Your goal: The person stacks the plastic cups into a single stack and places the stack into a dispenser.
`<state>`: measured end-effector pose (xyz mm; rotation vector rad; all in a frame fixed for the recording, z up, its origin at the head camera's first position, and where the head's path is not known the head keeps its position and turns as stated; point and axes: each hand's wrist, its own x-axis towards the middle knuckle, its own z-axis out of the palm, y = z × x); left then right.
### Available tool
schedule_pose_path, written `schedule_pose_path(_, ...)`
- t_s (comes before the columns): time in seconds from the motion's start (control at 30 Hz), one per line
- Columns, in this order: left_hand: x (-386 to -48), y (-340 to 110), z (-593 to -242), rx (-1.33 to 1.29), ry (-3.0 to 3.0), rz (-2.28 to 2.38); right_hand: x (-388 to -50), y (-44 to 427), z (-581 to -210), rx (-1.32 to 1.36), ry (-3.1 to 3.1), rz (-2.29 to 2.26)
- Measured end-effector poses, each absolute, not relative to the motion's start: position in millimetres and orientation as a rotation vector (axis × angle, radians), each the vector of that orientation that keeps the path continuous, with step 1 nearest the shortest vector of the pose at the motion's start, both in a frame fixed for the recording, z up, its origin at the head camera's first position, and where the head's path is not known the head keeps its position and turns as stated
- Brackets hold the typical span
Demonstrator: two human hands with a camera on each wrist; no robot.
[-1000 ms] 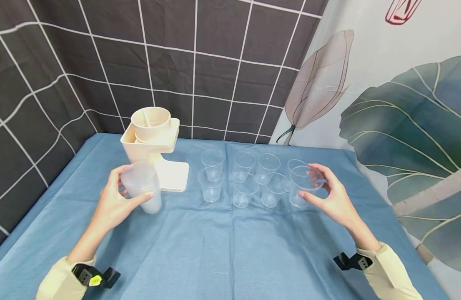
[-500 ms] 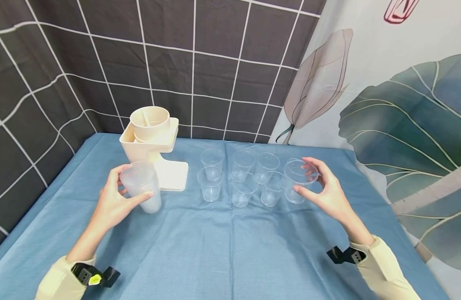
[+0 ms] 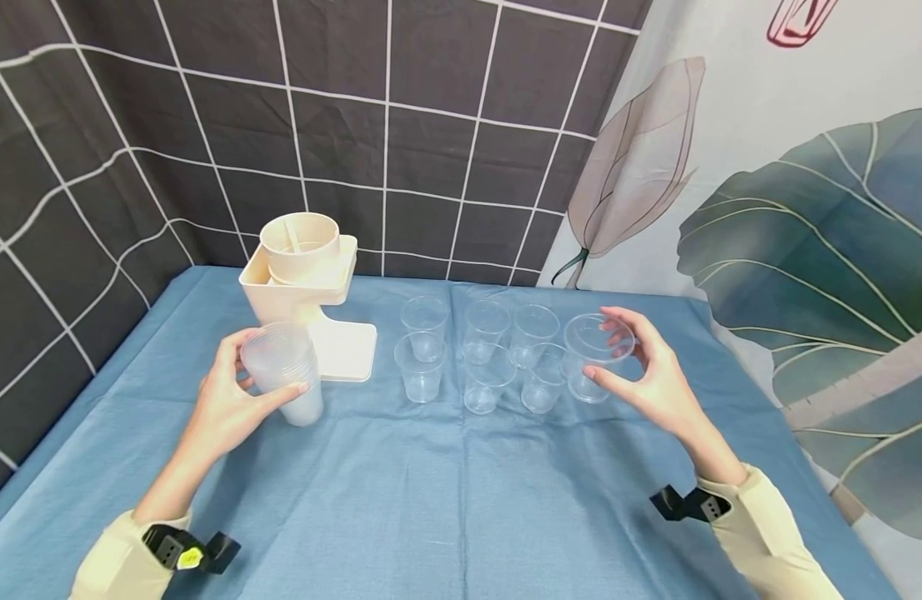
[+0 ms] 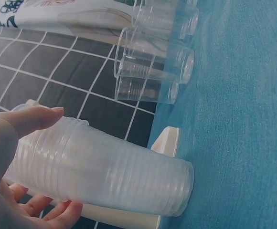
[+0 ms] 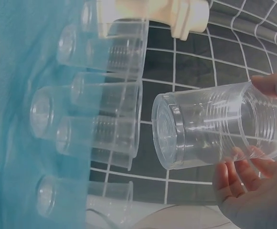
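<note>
Items around the cream stand (image 3: 299,297)

I log, left hand (image 3: 228,407): gripping a cup stack (image 3: 288,375), just in front of the stand.
Right hand (image 3: 659,385): pinching one clear cup (image 5: 200,126) near its rim, well right of the stand.
Standing cups (image 3: 419,371): between that cup and the stand.
Blue cloth (image 3: 401,500): spread before the stand, back edge just behind it.

- Head view is bright; soft shadows lie on the table (image 3: 401,500).
- Both wrist views look duller, hazier.
- Right wrist view: white glints streak the clear cup (image 5: 200,126) above the table.
</note>
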<state>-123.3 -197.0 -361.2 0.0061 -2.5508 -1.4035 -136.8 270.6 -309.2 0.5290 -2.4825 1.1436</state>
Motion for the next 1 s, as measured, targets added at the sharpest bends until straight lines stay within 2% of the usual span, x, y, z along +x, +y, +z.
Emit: schedule_pose_path(1.0,-123.0,-197.2,-361.6,-0.007,-2.548,-1.405,-144.2,231.7,-299.7,0.662,-2.451,1.231)
